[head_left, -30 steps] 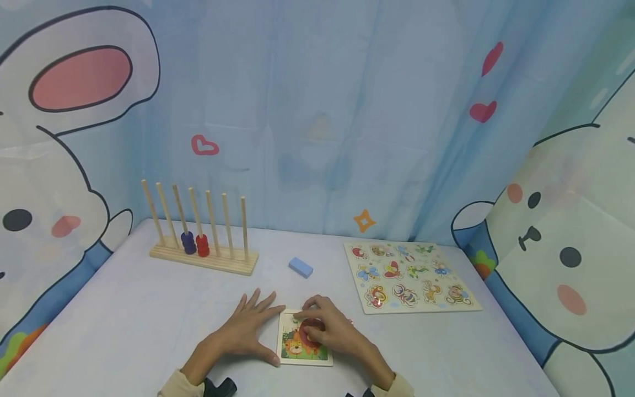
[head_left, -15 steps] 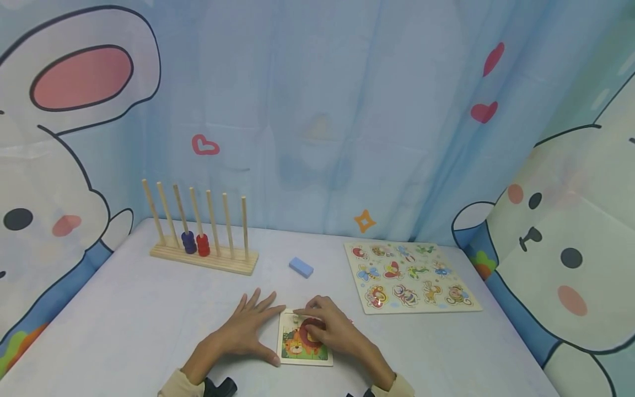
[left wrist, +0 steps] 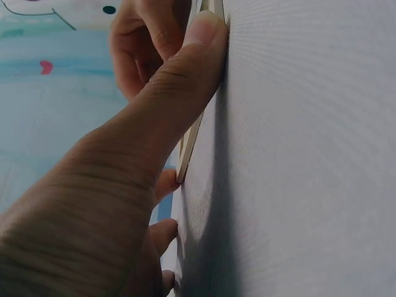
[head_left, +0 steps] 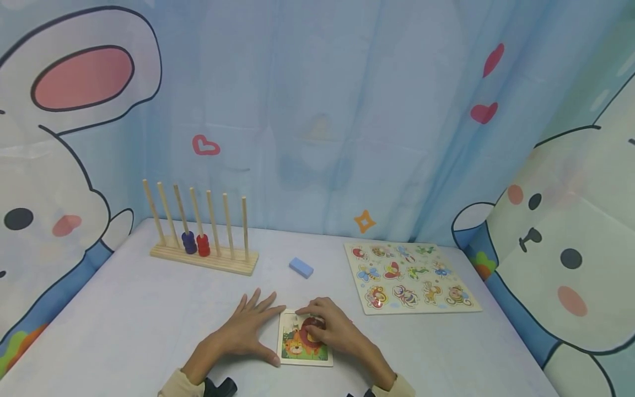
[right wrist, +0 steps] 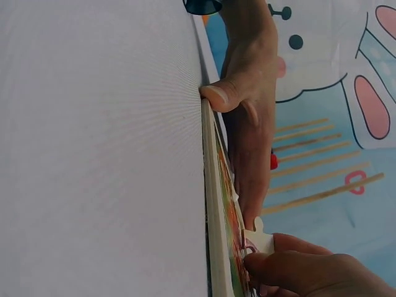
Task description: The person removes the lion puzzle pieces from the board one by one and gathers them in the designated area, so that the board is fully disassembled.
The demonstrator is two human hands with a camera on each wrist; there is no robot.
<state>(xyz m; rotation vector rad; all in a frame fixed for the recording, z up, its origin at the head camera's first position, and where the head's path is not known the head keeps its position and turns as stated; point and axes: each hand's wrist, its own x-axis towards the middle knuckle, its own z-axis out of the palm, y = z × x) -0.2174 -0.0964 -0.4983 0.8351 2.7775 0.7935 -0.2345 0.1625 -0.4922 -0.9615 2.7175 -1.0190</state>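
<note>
lion puzzle kinda half-hidden, right hand pinching one piece over it — piece mostly covered too, left hand fanned wide at the puzzle's left edge, one blue block behind, one seven-peg rack back-left of it

On the white table, a small square wooden lion puzzle lies beside the left hand and partly beneath the right hand. Behind it lies a blue rectangular block; back left stands a wooden seven-peg rack, back right a cream rectangular picture board.
</note>
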